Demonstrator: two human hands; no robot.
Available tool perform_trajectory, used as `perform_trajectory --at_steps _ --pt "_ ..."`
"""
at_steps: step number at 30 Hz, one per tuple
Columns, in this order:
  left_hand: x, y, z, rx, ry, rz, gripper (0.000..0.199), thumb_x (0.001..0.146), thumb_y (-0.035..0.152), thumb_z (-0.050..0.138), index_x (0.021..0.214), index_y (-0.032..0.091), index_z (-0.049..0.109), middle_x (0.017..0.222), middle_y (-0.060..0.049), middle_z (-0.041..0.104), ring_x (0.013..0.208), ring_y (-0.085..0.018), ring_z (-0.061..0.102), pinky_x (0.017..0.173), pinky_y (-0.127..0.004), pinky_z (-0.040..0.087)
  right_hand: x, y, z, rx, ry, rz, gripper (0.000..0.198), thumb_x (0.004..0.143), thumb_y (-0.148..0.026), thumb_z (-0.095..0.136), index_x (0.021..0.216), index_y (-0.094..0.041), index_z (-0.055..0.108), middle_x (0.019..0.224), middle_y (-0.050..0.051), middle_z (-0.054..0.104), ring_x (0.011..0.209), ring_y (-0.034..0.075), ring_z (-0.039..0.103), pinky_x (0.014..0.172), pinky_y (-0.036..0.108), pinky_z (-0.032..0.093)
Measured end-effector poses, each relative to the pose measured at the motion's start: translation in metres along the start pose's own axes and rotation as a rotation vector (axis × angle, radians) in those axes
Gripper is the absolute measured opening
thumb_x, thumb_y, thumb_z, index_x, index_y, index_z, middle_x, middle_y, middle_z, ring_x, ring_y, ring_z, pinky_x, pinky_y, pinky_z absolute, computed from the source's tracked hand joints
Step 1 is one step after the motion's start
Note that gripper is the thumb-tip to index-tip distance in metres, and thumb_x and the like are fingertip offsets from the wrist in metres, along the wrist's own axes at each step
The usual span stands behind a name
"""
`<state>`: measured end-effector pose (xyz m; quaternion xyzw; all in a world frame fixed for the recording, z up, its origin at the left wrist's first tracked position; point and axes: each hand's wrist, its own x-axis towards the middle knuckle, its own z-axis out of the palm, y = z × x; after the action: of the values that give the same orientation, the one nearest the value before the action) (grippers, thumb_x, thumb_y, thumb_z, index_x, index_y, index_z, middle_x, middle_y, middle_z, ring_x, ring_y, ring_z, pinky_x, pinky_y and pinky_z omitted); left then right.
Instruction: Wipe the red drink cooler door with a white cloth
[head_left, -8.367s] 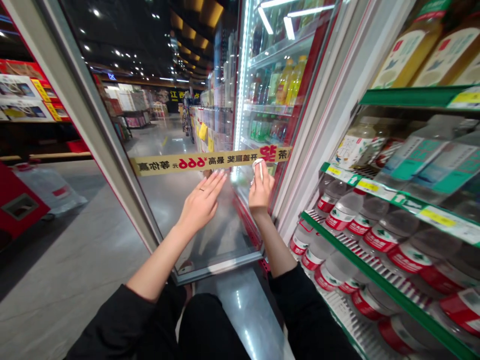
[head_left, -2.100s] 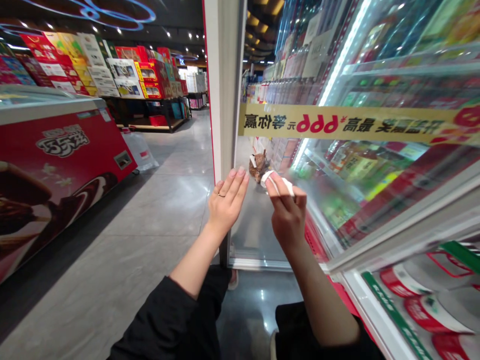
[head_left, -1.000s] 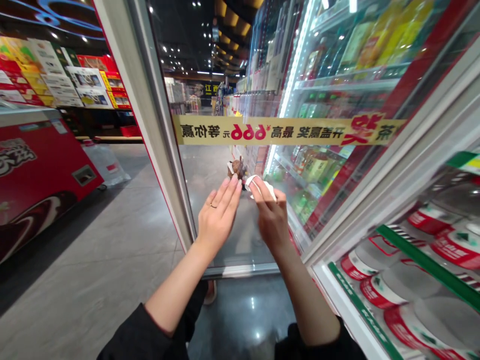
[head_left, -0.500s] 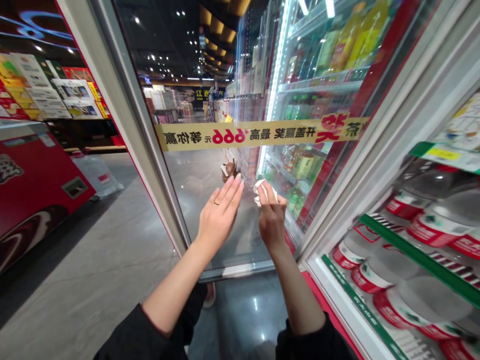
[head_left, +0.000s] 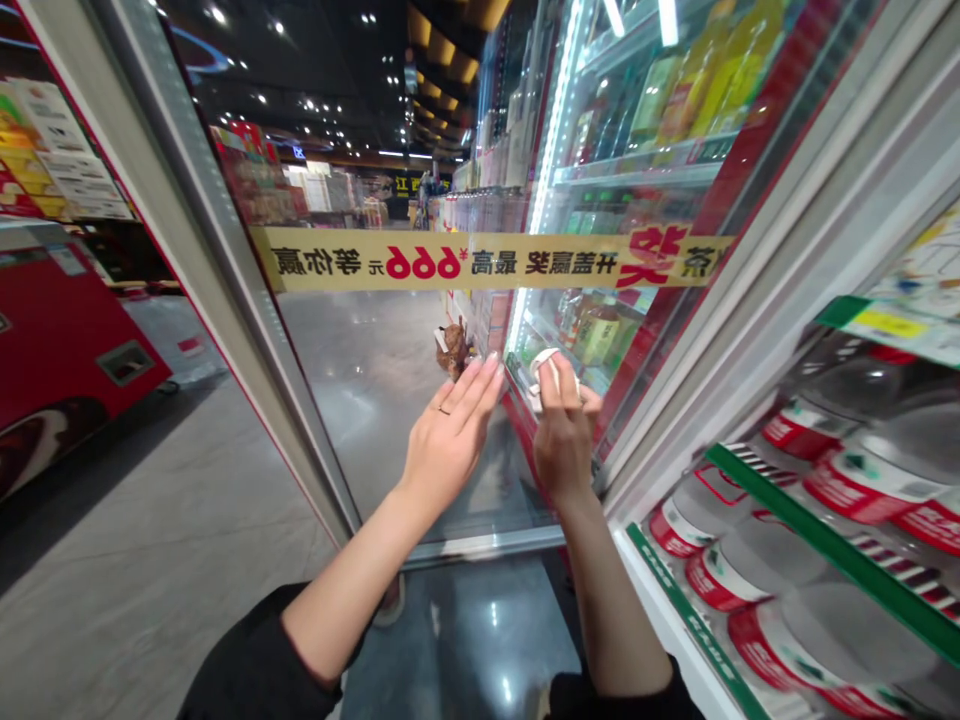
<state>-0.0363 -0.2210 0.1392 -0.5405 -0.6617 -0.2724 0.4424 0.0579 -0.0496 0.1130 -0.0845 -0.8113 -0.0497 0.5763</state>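
Observation:
A glass cooler door (head_left: 390,400) with a pale metal frame stands open in front of me. My left hand (head_left: 452,425) lies against the glass, fingers stretched out and close together, a ring on one of them. To its right, my right hand (head_left: 564,440) presses a crumpled white cloth (head_left: 541,372) to the pane with bent fingers. Above both hands a yellow strip (head_left: 517,262) with mirrored red and black lettering crosses the glass.
On the right, large water bottles (head_left: 795,640) with red labels fill the shelves behind green shelf edges (head_left: 832,535). A red chest freezer (head_left: 67,340) stands at the left, near stacked cartons (head_left: 79,140). Lit drink shelves (head_left: 637,172) show in the glass.
My right hand and the cloth have moved right across the glass. My left hand has shifted slightly right and lower. The door's left frame now sits further left in view.

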Motion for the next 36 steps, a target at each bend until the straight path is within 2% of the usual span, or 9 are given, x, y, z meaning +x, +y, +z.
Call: perform_trajectory --at_steps 4,10,15,18,22,25,27,31,36 --pt "0.004 0.01 0.006 0.009 -0.034 0.019 0.069 0.11 0.0 0.044 0.176 0.014 0.032 0.165 -0.016 0.058 0.161 -0.022 0.047 0.135 -0.037 0.04 0.014 0.002 -0.004 -0.002 -0.008 -0.003 0.062 0.11 -0.007 0.037 0.172 -0.014 0.037 0.166 0.024 0.059 0.157 0.025 0.054 0.113 0.044 0.049" --pt "0.013 0.019 0.016 -0.001 -0.045 0.046 0.078 0.11 0.003 0.046 0.181 0.016 0.018 0.168 -0.017 0.054 0.163 -0.024 0.044 0.135 -0.04 0.041 -0.001 0.009 -0.001 0.043 0.024 -0.101 0.064 0.109 -0.006 0.049 0.17 -0.026 0.044 0.148 0.012 0.076 0.13 0.023 0.072 0.105 0.038 0.055" --pt "0.022 0.026 0.023 0.004 -0.062 0.061 0.08 0.108 0.002 0.042 0.182 0.016 0.014 0.169 -0.016 0.053 0.163 -0.023 0.045 0.135 -0.038 0.038 -0.002 0.037 0.004 -0.047 0.163 0.017 0.065 0.111 -0.009 0.047 0.174 -0.023 0.038 0.157 0.018 0.068 0.14 0.026 0.067 0.105 0.043 0.054" --pt "0.028 0.032 0.029 0.03 -0.044 0.068 0.081 0.108 0.003 0.044 0.182 0.014 0.012 0.167 -0.016 0.056 0.16 -0.025 0.05 0.134 -0.038 0.039 0.007 0.039 -0.002 -0.023 0.119 0.08 0.069 0.111 -0.011 0.043 0.177 -0.027 0.032 0.163 0.017 0.064 0.148 0.027 0.062 0.109 0.047 0.053" --pt "0.036 0.039 0.034 0.055 -0.023 0.08 0.086 0.108 0.005 0.045 0.182 0.016 0.003 0.166 -0.015 0.058 0.156 -0.025 0.056 0.13 -0.038 0.043 0.002 0.04 -0.01 -0.009 0.006 -0.007 0.057 0.11 -0.014 0.052 0.163 -0.033 0.058 0.151 0.009 0.075 0.133 0.027 0.069 0.107 0.044 0.053" --pt "0.041 0.041 0.037 0.063 -0.023 0.078 0.09 0.106 0.005 0.045 0.182 0.018 -0.002 0.167 -0.013 0.057 0.156 -0.025 0.057 0.129 -0.039 0.045 -0.008 0.055 -0.012 -0.082 0.023 0.019 0.042 0.111 -0.019 0.055 0.146 -0.034 0.073 0.142 0.007 0.079 0.116 0.027 0.071 0.101 0.043 0.054" --pt "0.041 0.043 0.039 0.064 -0.031 0.074 0.092 0.105 0.004 0.045 0.182 0.019 -0.004 0.168 -0.012 0.056 0.156 -0.026 0.056 0.128 -0.039 0.046 -0.01 0.068 -0.013 -0.121 0.086 0.095 0.042 0.112 -0.022 0.052 0.149 -0.03 0.071 0.147 0.011 0.076 0.114 0.028 0.071 0.099 0.045 0.053" --pt "0.041 0.048 0.046 0.06 -0.028 0.077 0.094 0.103 0.004 0.045 0.181 0.019 -0.004 0.167 -0.012 0.056 0.155 -0.025 0.057 0.128 -0.039 0.046 0.006 0.08 -0.017 -0.105 0.136 0.215 0.054 0.115 -0.024 0.041 0.168 -0.025 0.05 0.16 0.017 0.066 0.132 0.03 0.067 0.1 0.047 0.051" --pt "0.043 0.053 0.05 0.063 -0.02 0.085 0.093 0.103 0.005 0.045 0.182 0.019 -0.002 0.168 -0.011 0.055 0.156 -0.024 0.056 0.132 -0.038 0.043 0.019 0.068 -0.023 -0.02 0.099 0.106 0.056 0.112 -0.02 0.049 0.168 -0.026 0.051 0.157 0.013 0.07 0.131 0.026 0.069 0.106 0.043 0.047"
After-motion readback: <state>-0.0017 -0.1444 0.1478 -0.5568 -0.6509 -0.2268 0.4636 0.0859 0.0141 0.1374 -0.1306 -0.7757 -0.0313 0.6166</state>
